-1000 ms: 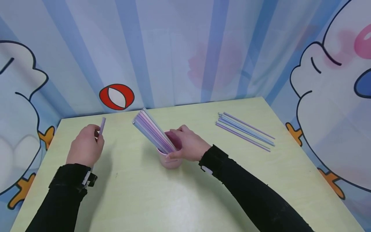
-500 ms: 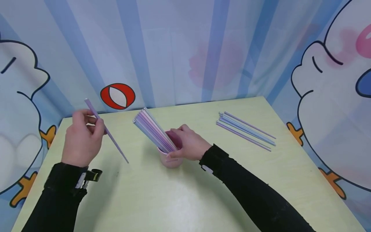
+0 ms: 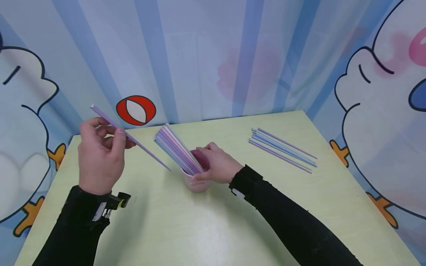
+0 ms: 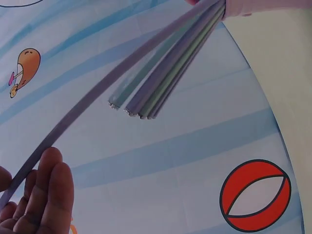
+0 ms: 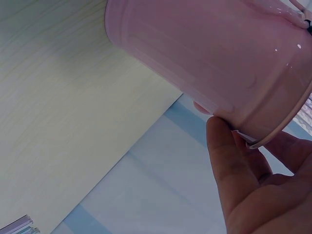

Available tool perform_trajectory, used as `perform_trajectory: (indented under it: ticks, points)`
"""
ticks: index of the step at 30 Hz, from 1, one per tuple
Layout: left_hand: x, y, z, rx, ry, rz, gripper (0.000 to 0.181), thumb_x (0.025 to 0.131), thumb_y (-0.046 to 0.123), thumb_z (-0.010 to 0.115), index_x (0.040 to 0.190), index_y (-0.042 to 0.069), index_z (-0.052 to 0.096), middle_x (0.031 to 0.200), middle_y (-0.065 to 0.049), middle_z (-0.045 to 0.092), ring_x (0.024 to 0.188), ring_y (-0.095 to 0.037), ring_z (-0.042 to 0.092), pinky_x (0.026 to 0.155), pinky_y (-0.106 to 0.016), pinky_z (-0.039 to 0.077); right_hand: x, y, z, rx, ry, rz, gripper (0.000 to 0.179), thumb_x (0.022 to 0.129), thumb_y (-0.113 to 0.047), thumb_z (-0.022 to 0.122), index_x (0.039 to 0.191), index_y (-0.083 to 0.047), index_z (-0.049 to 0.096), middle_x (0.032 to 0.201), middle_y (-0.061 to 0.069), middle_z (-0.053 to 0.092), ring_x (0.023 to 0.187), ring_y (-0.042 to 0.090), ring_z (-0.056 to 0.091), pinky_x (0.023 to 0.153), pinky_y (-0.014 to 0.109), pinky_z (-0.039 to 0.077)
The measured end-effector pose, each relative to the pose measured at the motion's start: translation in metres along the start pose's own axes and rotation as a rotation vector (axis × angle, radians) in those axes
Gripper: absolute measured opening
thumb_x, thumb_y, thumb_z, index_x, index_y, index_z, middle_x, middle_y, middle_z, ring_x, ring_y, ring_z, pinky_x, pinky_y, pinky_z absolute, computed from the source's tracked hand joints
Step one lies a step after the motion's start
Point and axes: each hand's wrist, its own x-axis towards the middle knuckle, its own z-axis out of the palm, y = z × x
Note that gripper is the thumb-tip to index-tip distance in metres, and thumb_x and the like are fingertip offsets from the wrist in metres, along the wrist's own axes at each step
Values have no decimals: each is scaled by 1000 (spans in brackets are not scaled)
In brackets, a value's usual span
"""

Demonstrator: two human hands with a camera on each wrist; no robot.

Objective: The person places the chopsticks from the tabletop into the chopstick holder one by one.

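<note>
A slim purple straw (image 3: 146,150) is pinched in my left hand (image 3: 101,159), slanting down to the right so that its lower end is near the pink cup (image 3: 194,184). My right hand (image 3: 217,164) grips that cup by its rim on the right side, as the right wrist view shows with the cup wall (image 5: 195,53) close up. Leaning left out of the cup stands a bundle of purple, blue and pink straws (image 3: 176,147). In the left wrist view the held straw (image 4: 92,95) passes beside the bundled straws (image 4: 168,73).
Several loose purple and blue straws (image 3: 281,147) lie on the pale wooden table (image 3: 199,232) at the right. Behind it and at both sides hangs a blue striped cloth (image 3: 196,74) with cartoon figures.
My left hand has lifted and turned, swinging the purple straw toward the cup; its lower end has moved right and up. My right hand and the cup have stayed put.
</note>
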Motion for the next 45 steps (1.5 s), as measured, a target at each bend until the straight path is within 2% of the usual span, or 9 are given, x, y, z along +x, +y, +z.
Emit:
perform_trajectory:
  ticks: [9, 14, 21, 23, 29, 37, 45]
  points:
    - [-3, 7, 14, -75, -16, 49, 35, 102, 18, 49, 131, 5, 34, 103, -10, 61, 73, 0, 67, 76, -12, 53, 0, -1, 0, -3, -4, 4, 82, 73, -49, 81, 142, -18, 51, 121, 5, 50, 107, 15, 46, 94, 33, 49]
    - [-5, 8, 22, -88, -38, 54, 36, 102, 18, 49, 130, 1, 34, 101, -10, 59, 73, -1, 66, 76, -13, 54, 1, -1, 0, -5, -7, 8, 83, 72, -50, 81, 142, -18, 51, 120, 5, 49, 107, 15, 46, 94, 33, 49]
    - [-6, 9, 32, -33, -53, 64, 37, 102, 20, 47, 128, -2, 33, 102, -13, 61, 79, -20, 68, 77, -11, 52, 0, -1, -1, -5, -4, -1, 83, 72, -50, 81, 142, -18, 51, 120, 6, 50, 107, 15, 47, 94, 33, 49]
    - [-7, 9, 34, -9, -60, 61, 37, 102, 21, 47, 128, -3, 33, 102, -14, 62, 80, -21, 68, 77, -16, 54, 0, -1, -1, -5, -2, -3, 83, 72, -49, 81, 142, -17, 51, 120, 6, 50, 107, 15, 47, 94, 33, 49]
    - [-9, 7, 41, 21, -69, 45, 38, 102, 23, 47, 128, -2, 34, 104, -17, 63, 80, -25, 67, 77, -44, 57, 0, -1, -1, 12, 0, -4, 83, 71, -49, 82, 142, -17, 51, 119, 6, 50, 105, 15, 47, 93, 33, 49]
    - [-12, 1, 48, 63, -73, 47, 37, 102, 23, 48, 127, -1, 36, 104, -17, 64, 80, -27, 66, 74, -47, 58, 0, -1, -1, 35, -5, -2, 83, 72, -47, 82, 143, -18, 51, 118, 4, 50, 105, 14, 45, 92, 32, 50]
    - [-17, -3, 55, 90, -112, 36, 35, 102, 20, 49, 126, -2, 36, 105, -20, 63, 83, -30, 65, 76, -49, 58, 1, 2, 0, 34, -3, -7, 83, 72, -48, 82, 143, -18, 51, 117, 4, 50, 105, 14, 45, 92, 32, 49]
